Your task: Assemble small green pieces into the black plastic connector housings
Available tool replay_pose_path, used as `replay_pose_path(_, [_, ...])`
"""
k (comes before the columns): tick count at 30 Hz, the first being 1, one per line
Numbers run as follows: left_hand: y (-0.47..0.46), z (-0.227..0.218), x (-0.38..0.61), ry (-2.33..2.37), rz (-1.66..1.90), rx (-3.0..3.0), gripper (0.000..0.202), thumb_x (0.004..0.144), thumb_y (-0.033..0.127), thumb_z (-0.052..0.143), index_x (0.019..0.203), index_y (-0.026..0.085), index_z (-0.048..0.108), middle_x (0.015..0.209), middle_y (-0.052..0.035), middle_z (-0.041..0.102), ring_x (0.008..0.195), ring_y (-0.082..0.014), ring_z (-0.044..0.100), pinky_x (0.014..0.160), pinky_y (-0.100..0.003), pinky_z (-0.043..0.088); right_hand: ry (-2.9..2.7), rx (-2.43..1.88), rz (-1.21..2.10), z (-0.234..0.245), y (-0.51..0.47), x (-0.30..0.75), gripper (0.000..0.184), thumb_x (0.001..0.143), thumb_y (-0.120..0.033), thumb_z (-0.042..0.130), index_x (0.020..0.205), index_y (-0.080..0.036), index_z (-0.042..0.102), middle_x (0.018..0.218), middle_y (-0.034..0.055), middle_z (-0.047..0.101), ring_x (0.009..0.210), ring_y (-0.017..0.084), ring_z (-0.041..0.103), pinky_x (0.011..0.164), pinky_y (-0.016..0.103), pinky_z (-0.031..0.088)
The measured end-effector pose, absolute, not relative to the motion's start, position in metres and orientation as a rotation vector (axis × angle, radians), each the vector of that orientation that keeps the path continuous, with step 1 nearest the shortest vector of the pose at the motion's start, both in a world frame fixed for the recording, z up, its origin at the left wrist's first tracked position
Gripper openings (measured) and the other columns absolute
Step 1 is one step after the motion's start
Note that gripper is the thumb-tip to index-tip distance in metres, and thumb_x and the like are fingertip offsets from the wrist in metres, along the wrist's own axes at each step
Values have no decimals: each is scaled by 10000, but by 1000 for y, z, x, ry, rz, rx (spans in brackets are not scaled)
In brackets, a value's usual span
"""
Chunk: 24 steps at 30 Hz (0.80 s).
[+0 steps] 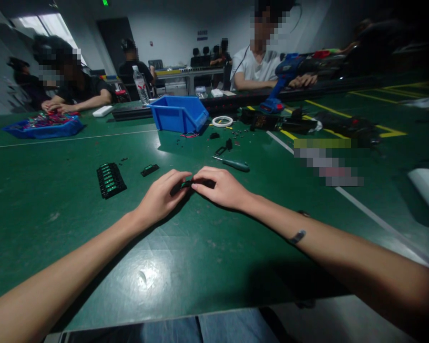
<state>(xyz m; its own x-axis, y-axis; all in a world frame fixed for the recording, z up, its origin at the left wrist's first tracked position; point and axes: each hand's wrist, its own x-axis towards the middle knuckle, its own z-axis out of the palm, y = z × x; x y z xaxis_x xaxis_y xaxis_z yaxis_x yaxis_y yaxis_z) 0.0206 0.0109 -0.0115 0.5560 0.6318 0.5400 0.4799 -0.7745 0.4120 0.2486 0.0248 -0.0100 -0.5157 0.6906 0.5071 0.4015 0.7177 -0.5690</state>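
My left hand (162,195) and my right hand (219,186) meet on the green table (186,257), fingers curled round a small black and green part (186,183) held between them. A row of several like black and green parts (110,180) lies to the left of my hands. One single part (149,169) lies just beyond them. A green-handled screwdriver (233,164) rests close behind my right hand.
A blue bin (180,113) stands at the table's middle, with a tape roll (222,121) and small black bits beside it. A blue tray (43,126) of parts sits far left. A blue power tool (282,81) and black items lie far right. Several people sit around.
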Motion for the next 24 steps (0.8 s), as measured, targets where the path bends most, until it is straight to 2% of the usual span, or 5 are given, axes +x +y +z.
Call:
replay_pose_path(13, [12,-12,19,931,1004,2582,280,987,189,579,1268,184,591,1030,-76,642,940,-186,611,827,-306,490,-2173,-830,517,-10,25,248,98,904,-222,697,972,-169,744,950,61,712,887,180,669,829,316,511])
replay_pose_path(24, [10,-11,21,829,1103,2606,289,984,197,604,1273,190,597,1093,-92,683,1003,-205,637,880,-344,507,-2216,-773,532,-12,28,250,95,890,-188,692,980,-176,718,967,59,690,923,192,660,855,328,514])
